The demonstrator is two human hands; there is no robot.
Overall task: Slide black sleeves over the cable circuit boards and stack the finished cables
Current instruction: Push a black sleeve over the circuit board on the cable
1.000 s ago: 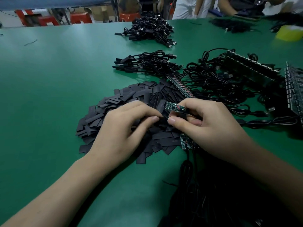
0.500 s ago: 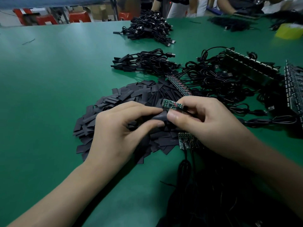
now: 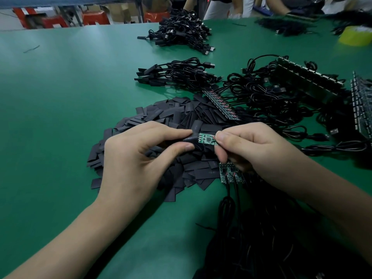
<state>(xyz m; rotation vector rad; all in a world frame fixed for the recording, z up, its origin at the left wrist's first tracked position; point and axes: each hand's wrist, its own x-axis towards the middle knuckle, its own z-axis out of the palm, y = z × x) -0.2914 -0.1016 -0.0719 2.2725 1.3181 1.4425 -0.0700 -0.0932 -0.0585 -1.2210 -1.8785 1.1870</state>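
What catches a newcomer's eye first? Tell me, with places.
At centre, the left hand pinches a black sleeve at the end of a green circuit board held by the right hand. Under them sprawls a heap of loose sleeves on the green table; sleeved cables lie bundled beyond.

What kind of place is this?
Probably an electronics assembly shop: a heap of sleeves and bundled cables on a green table, strips of boards wired up, and other people at the far edge.
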